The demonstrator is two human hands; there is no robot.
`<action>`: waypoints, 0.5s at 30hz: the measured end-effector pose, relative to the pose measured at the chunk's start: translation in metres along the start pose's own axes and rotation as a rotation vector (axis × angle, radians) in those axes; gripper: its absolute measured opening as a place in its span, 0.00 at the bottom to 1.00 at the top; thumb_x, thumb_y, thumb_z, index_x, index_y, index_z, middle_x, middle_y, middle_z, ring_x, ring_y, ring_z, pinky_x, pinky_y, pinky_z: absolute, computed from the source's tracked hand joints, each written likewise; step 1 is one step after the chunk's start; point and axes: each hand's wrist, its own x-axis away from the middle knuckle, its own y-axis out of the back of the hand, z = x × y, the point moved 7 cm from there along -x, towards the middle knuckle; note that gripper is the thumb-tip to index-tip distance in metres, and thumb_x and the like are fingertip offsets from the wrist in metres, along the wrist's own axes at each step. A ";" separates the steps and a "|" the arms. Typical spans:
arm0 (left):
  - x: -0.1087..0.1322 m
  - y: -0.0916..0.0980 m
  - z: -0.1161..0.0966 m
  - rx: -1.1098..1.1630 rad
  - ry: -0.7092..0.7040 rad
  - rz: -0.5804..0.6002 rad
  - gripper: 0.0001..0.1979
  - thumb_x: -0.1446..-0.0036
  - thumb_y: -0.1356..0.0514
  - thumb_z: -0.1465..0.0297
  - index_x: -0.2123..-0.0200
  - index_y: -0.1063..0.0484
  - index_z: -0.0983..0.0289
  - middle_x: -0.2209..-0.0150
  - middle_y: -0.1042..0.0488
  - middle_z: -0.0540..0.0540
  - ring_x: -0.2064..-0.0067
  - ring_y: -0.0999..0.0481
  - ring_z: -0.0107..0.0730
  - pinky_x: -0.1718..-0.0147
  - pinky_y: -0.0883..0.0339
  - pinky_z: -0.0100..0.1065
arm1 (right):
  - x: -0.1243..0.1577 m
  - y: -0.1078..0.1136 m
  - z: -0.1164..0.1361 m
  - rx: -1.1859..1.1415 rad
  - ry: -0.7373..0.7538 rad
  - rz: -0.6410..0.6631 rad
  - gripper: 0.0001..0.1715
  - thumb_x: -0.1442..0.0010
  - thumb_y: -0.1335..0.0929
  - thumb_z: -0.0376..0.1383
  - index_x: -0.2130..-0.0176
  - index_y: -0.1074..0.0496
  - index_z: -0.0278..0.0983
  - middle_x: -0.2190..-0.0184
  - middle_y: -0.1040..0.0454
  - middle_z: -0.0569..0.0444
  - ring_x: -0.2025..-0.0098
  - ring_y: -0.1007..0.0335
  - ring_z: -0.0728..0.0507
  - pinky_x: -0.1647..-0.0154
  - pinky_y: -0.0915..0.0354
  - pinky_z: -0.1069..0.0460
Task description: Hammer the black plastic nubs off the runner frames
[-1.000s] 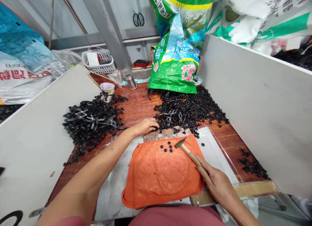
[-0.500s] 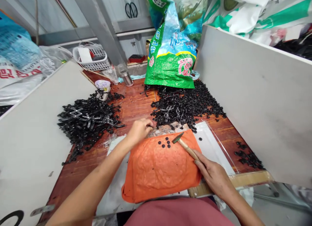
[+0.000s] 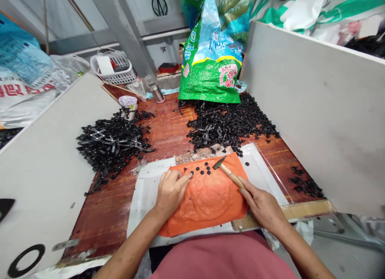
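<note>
My right hand (image 3: 262,203) is wrapped round the wooden handle of a small hammer (image 3: 230,176). The hammer's dark head rests over the far right part of an orange cloth (image 3: 207,206). On the cloth's left side, my left hand (image 3: 171,191) has thumb and fingers closed at a small black round piece (image 3: 191,173). Several similar black pieces (image 3: 202,172) lie grouped between the left fingertips and the hammer head. A tiny dark bit (image 3: 185,169) lies just beyond the left fingers.
Black linked strips (image 3: 114,144) are heaped at the left, with a large pile of small black parts (image 3: 222,124) behind the cloth. A green bag (image 3: 210,82) stands over that pile. Grey panels (image 3: 315,110) wall the sides. A metal flask (image 3: 155,90) and white basket (image 3: 112,70) stand at back left.
My left hand has come back from the edge of the black pile onto the orange cloth, bringing a black piece beside the others. My right hand still holds the hammer in nearly the same place.
</note>
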 end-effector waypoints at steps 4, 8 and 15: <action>0.000 0.011 0.014 0.085 0.108 -0.082 0.11 0.32 0.44 0.70 0.59 0.20 0.61 0.68 0.28 0.55 0.63 0.30 0.38 0.59 0.37 0.39 | -0.001 0.000 0.000 0.008 0.000 0.026 0.29 0.25 0.46 0.47 0.29 0.40 0.49 0.51 0.19 0.53 0.52 0.19 0.36 0.56 0.25 0.45; -0.010 0.001 0.007 0.054 0.144 0.051 0.07 0.35 0.40 0.67 0.61 0.21 0.60 0.66 0.24 0.55 0.60 0.27 0.41 0.57 0.38 0.42 | 0.000 -0.001 -0.001 0.003 -0.016 0.036 0.29 0.24 0.46 0.47 0.29 0.41 0.49 0.51 0.19 0.53 0.50 0.20 0.37 0.54 0.26 0.46; -0.009 -0.014 -0.001 0.103 0.271 0.162 0.06 0.37 0.39 0.68 0.65 0.22 0.59 0.64 0.21 0.53 0.57 0.25 0.42 0.55 0.42 0.44 | 0.000 -0.001 -0.003 -0.011 -0.032 0.023 0.29 0.25 0.45 0.48 0.30 0.39 0.48 0.50 0.19 0.51 0.49 0.21 0.36 0.54 0.26 0.46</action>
